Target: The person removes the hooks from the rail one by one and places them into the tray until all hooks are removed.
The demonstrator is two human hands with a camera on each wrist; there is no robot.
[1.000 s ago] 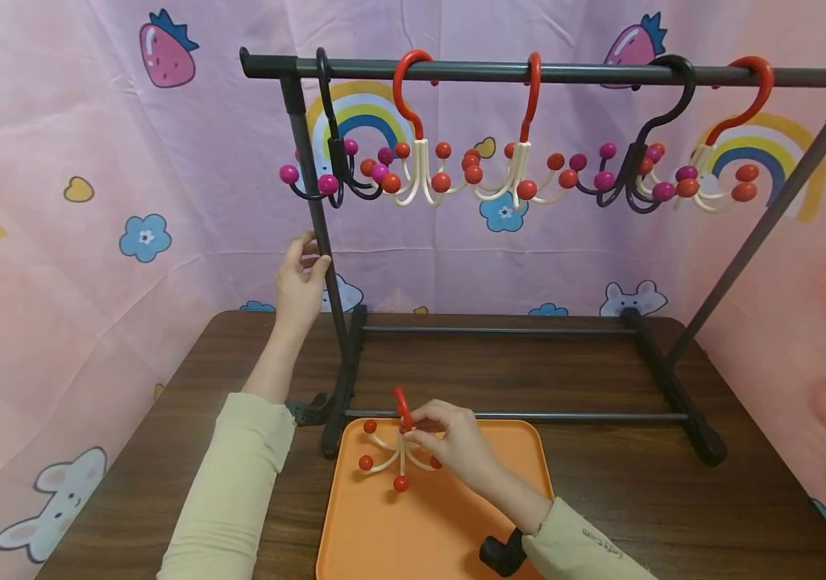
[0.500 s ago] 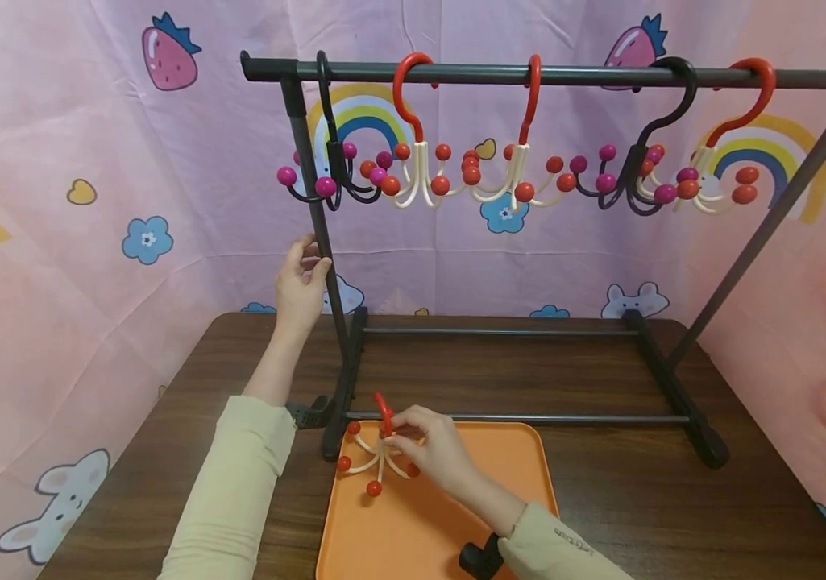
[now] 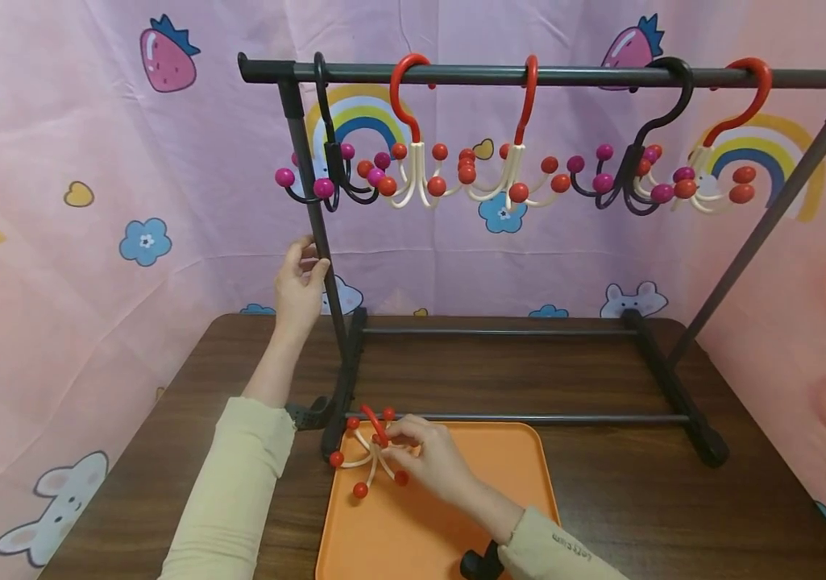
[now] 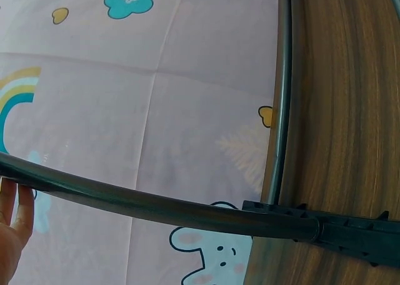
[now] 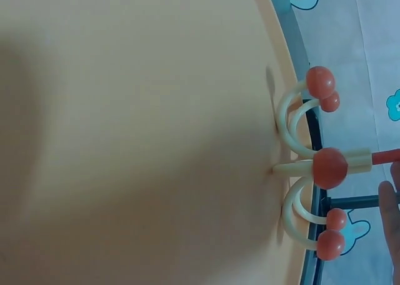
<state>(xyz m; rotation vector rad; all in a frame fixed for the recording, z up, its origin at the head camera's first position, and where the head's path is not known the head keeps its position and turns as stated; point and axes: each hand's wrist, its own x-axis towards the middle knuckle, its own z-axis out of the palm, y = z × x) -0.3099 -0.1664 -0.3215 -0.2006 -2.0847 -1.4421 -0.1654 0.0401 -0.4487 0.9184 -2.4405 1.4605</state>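
My right hand (image 3: 433, 459) pinches the red neck of a multi-prong hanging hook (image 3: 382, 437) over the tray's back left corner. Its cream prongs end in red balls, and the red crook tilts up and to the left. In the right wrist view, the bottom of the hook (image 5: 329, 167) is right at the tray floor, with fingers (image 5: 390, 229) by its red neck. At the left, my left hand (image 3: 300, 294) holds the dark side post (image 3: 329, 286) of a hanging rack, thumb in front. Only some fingers (image 4: 22, 216) show at the post in the left wrist view.
Several similar hooks hang along the rack's top bar (image 3: 478, 75): red-and-cream ones (image 3: 417, 169) and black ones with magenta balls (image 3: 630, 173). The orange tray (image 3: 413, 532) lies before the rack's lower bar (image 3: 601, 418) on a brown wooden table (image 3: 645, 507). Patterned cloth (image 3: 224, 161) stands behind.
My right hand has carried the hanging hook to the left over the tray, and its crook leans further left. My left hand stays at the post.
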